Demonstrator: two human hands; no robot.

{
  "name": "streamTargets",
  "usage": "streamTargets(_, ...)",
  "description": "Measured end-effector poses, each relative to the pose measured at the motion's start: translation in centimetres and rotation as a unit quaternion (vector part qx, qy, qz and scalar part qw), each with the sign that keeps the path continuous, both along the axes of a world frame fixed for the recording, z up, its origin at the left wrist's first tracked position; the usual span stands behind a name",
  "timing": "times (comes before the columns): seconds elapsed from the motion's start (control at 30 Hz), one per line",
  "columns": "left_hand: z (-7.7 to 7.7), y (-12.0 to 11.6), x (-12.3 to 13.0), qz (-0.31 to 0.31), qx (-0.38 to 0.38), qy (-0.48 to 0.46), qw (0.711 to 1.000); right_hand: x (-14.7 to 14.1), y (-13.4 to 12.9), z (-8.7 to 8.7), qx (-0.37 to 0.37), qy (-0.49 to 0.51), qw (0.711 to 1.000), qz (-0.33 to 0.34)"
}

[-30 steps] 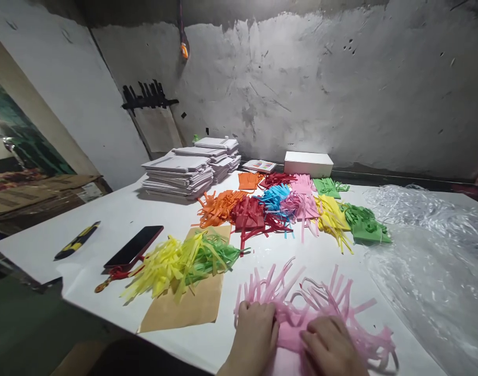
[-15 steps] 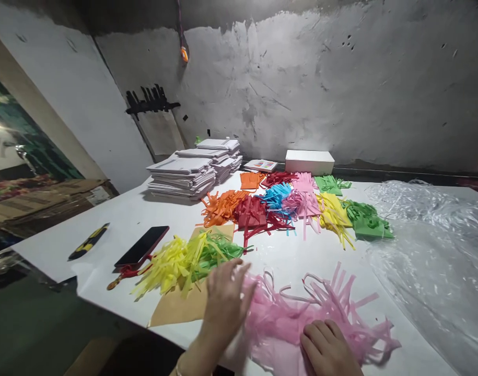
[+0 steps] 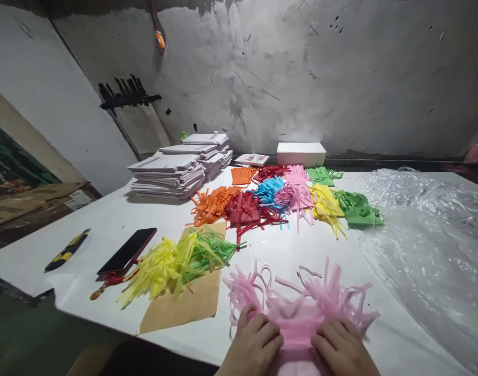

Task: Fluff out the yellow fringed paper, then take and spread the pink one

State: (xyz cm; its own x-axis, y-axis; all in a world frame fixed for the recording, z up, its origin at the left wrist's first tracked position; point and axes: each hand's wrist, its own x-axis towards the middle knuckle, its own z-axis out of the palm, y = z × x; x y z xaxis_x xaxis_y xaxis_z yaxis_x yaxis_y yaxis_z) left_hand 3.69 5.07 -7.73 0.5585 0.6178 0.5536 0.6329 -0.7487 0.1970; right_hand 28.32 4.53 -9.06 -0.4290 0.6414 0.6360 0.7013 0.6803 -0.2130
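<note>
A pink fringed tissue-paper bundle (image 3: 301, 305) lies at the near edge of the white table (image 3: 117, 219), its cut strips fanning away from me. My left hand (image 3: 256, 342) presses on its left part with fingers curled over the paper. Flat on its right part rests my right hand (image 3: 342, 347). Both hands gather the paper's uncut band between them.
A yellow and green fringe bundle (image 3: 176, 258) lies on brown paper (image 3: 187, 308) to the left. Beyond are several coloured fringe piles (image 3: 286, 201), white stacks (image 3: 168, 175), a white box (image 3: 300, 154), a phone (image 3: 128, 250), a cutter (image 3: 66, 249), and clear plastic (image 3: 427, 230) on the right.
My left hand swung out to the left over the strips, then came back onto the pink bundle. The pink fringe is now bunched closer together between both hands.
</note>
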Motion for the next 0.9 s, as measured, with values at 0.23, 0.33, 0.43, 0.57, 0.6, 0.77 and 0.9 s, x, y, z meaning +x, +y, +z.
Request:
streamTargets(0.23, 1.5, 0.0, 0.7, 0.157, -0.11, 0.01, 0.981, 0.7, 1.3, -1.8, -0.074, -0.021, 0.99, -0.117)
streamTargets(0.33, 2.1, 0.7, 1.4, 0.234, -0.15, 0.056, 0.959, 0.8, 2.0, -1.7, -0.147, -0.053, 0.977, -0.144)
streamTargets(0.43, 2.3, 1.3, 2.0, 0.254, -0.192, 0.088, 0.944, 1.1, 2.3, 0.0, -0.137, -0.056, 0.974, -0.169)
streamTargets(0.57, 2.1, 1.6, 2.1, 0.25, -0.194, 0.099, 0.944, -0.6, 2.1, 2.3, -0.037, 0.01, 0.998, -0.047)
streamTargets(0.6, 2.1, 1.6, 2.0, 0.248, -0.19, 0.095, 0.945, -1.3, 2.0, 2.5, -0.019, 0.019, 1.0, -0.001)
streamTargets(0.77, 2.3, 0.9, 1.5, 0.196, -0.133, -0.008, 0.972, -3.8, 1.7, 2.0, 0.051, -0.003, 0.998, 0.048)
streamTargets(0.9, 1.5, 0.4, 1.5, 0.07, 0.002, -0.051, 0.996, -3.8, 1.3, 1.7, -0.013, 0.038, 0.998, 0.046)
